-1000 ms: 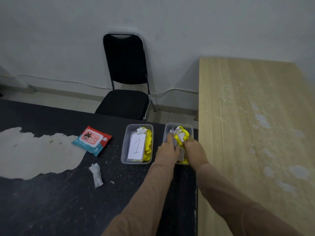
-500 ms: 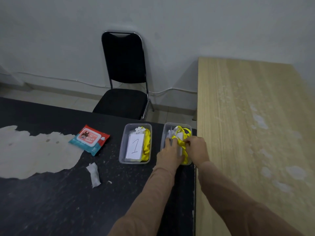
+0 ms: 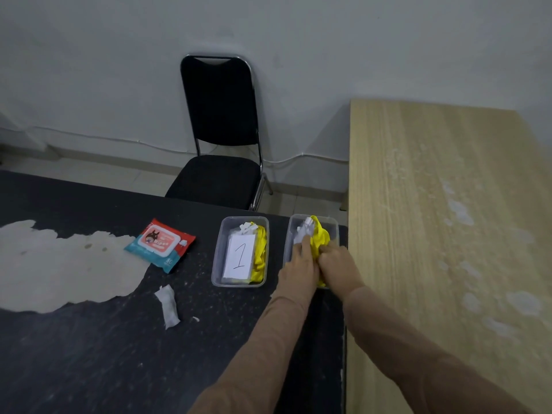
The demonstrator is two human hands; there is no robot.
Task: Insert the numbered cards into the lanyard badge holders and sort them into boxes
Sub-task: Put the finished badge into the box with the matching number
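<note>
Two clear plastic boxes stand side by side on the black table. The left box (image 3: 217,252) holds a badge holder with a card marked 1 (image 3: 240,256) and a bunched yellow lanyard (image 3: 260,252). Both my hands are in the right box (image 3: 334,224). My left hand (image 3: 300,265) presses with straight fingers on a clear badge holder (image 3: 301,231). My right hand (image 3: 337,265) has its fingers curled into the yellow lanyard (image 3: 320,234) beside it. My hands hide the card in this box.
A red and blue wet-wipes pack (image 3: 159,245) and a crumpled tissue (image 3: 168,306) lie left of the boxes. A pale worn patch (image 3: 59,264) covers the black table's left part. A black chair (image 3: 221,138) stands behind; a light wooden table (image 3: 448,234) adjoins on the right.
My right hand has moved left against my left hand, and the yellow lanyard loop now lies lower in the right box. My left hand stays on the badge holder.
</note>
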